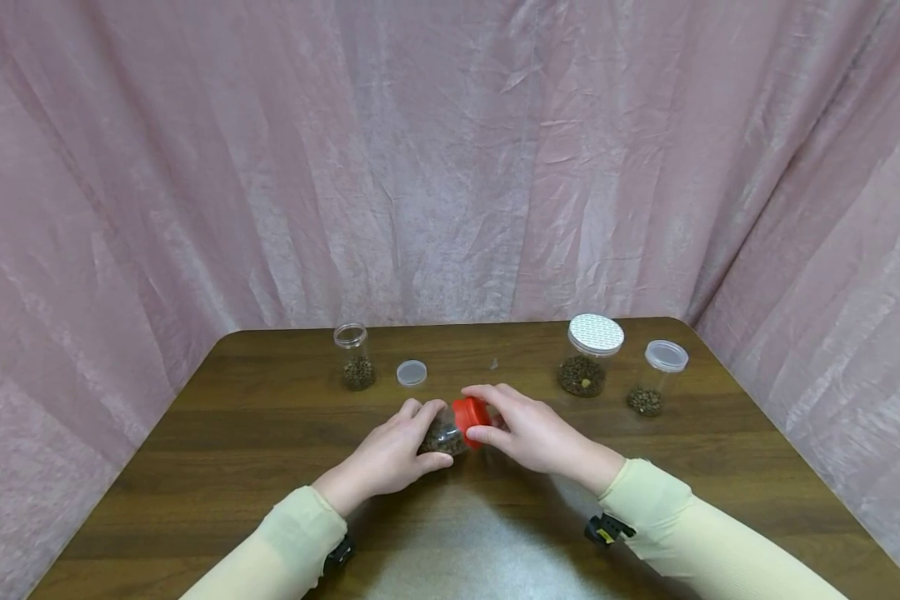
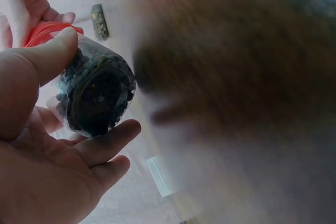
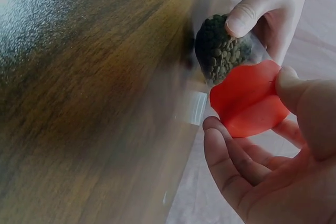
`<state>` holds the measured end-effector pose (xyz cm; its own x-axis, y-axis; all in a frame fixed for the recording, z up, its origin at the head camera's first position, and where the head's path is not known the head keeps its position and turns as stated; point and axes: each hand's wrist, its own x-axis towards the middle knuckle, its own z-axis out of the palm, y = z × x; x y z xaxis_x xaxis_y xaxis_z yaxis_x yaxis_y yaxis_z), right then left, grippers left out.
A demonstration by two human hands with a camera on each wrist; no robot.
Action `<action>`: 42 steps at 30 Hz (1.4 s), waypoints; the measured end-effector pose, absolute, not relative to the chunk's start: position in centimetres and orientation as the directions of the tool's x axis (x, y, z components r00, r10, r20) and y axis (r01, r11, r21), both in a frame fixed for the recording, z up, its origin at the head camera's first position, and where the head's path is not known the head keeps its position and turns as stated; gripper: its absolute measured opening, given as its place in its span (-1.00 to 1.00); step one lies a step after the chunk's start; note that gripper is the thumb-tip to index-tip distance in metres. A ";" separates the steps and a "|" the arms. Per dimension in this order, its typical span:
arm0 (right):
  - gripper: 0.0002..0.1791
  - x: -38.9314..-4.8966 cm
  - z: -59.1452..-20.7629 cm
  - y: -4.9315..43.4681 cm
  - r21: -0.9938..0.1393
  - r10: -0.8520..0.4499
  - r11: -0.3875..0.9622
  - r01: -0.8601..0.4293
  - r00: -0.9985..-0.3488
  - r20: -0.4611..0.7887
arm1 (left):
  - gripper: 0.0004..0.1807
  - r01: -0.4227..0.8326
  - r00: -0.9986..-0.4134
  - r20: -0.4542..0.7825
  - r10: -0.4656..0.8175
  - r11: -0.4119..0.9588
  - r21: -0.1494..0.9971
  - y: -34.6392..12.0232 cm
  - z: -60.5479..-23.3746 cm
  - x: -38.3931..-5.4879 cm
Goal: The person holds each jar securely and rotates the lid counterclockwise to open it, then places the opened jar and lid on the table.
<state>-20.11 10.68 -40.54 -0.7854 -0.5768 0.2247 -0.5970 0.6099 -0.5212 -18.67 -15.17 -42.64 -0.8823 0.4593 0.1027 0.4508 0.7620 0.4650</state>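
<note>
Jar (image 1: 442, 437) of pellets tipped sideways, middle of bench (image 1: 270, 467), red lid (image 1: 474, 422) facing right; left hand (image 1: 393, 448) curled round jar body, right hand (image 1: 537, 430) gripping lid, fingers hiding part of both; far left: uncapped jar (image 1: 357, 367), loose clear lid (image 1: 412, 372) just right of it; far right: wide jar (image 1: 582, 377), white patterned top (image 1: 596, 333), print too small to read; slim capped jar (image 1: 647, 400) beside it; pink curtain (image 1: 450, 167) behind.

Glare whitens the near tabletop (image 1: 465, 546), blurred in the left wrist view.
</note>
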 end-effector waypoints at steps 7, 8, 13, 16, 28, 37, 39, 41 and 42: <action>-0.36 -20.0 -40.7 10.8 -0.518 -0.590 0.587 -0.623 -0.766 0.253 | -0.25 0.448 -0.885 0.110 0.452 0.765 0.462 -15.2 -42.6 -18.6; -0.36 -20.0 -40.7 10.8 -0.517 -0.591 0.586 -0.624 -0.766 0.255 | -0.25 0.449 -0.885 0.111 0.452 0.765 0.462 -15.2 -42.6 -18.6; -0.35 -20.0 -40.8 10.8 -0.516 -0.592 0.580 -0.630 -0.762 0.263 | -0.25 0.451 -0.885 0.116 0.452 0.766 0.459 -15.2 -42.6 -18.5; -0.35 -20.0 -40.8 10.9 -0.517 -0.595 0.573 -0.635 -0.757 0.270 | -0.24 0.452 -0.884 0.114 0.453 0.767 0.456 -15.2 -42.6 -18.6; -0.34 -20.0 -41.1 11.1 -0.521 -0.606 0.551 -0.652 -0.742 0.288 | -0.23 0.453 -0.883 0.116 0.454 0.765 0.458 -15.1 -42.7 -18.6; -0.34 -20.1 -41.1 11.2 -0.514 -0.606 0.546 -0.662 -0.735 0.302 | -0.24 0.453 -0.884 0.119 0.452 0.765 0.458 -15.1 -42.7 -18.6; -0.34 -20.1 -41.1 11.2 -0.511 -0.606 0.547 -0.663 -0.735 0.306 | -0.24 0.452 -0.884 0.118 0.452 0.766 0.458 -15.0 -42.7 -18.6; -0.34 -20.1 -41.1 11.2 -0.506 -0.606 0.548 -0.666 -0.733 0.308 | -0.24 0.449 -0.885 0.113 0.451 0.766 0.460 -15.0 -42.6 -18.6; -0.34 -20.1 -41.1 11.2 -0.504 -0.606 0.548 -0.667 -0.732 0.310 | -0.24 0.448 -0.886 0.110 0.451 0.766 0.461 -15.0 -42.6 -18.6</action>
